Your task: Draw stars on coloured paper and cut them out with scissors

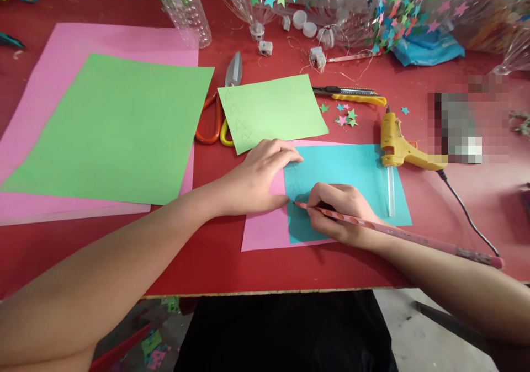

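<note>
fingers of the right hand [345, 212] pinch a pencil [397, 231] on blue paper [343, 165]; left hand [263, 176], spread, touches it

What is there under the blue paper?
Under the blue paper lies a pink sheet, showing along its left edge. Anything else beneath is covered, so I cannot tell.

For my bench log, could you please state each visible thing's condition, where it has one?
Blue sheet, flat, marked
Pencil, tip at blue sheet
Right hand, closed on pencil
Left hand, open
Small green sheet, flat, marked
Large green sheet, unfolded
Scissors, blades together
Glue gun, on its side, stick loaded
Utility knife, partly covered
</note>
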Motion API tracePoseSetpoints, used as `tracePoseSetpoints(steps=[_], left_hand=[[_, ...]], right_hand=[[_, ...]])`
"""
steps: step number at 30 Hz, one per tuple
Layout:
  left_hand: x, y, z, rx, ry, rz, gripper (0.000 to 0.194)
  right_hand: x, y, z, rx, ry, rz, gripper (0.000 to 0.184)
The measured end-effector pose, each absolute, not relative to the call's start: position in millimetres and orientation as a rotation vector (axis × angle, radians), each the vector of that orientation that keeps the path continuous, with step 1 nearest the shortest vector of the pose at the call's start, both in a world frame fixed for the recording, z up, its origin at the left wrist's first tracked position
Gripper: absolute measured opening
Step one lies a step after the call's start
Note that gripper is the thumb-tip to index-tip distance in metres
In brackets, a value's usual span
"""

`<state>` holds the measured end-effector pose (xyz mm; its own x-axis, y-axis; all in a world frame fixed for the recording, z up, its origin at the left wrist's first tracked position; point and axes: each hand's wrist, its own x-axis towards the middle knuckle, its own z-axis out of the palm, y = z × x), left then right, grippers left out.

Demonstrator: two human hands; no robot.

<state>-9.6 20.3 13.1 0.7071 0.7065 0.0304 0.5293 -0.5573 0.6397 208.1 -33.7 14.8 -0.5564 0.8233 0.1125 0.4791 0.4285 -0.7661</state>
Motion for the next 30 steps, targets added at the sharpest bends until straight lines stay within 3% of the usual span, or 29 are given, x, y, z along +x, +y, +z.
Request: tracePoseSetpoints(steps=[17,30], left_hand=[[-10.0,19.4,10.3,2.312,0.936,0.415,0.051],[-10.3,20.0,9.9,2.305,0.923,0.421,0.053]], right_hand=[[209.5,-34.4,23.5,-1.274,-2.046,1.002,0.017],[210.5,-34.4,21.4,-1.146,-2.121,0.967,0.016]])
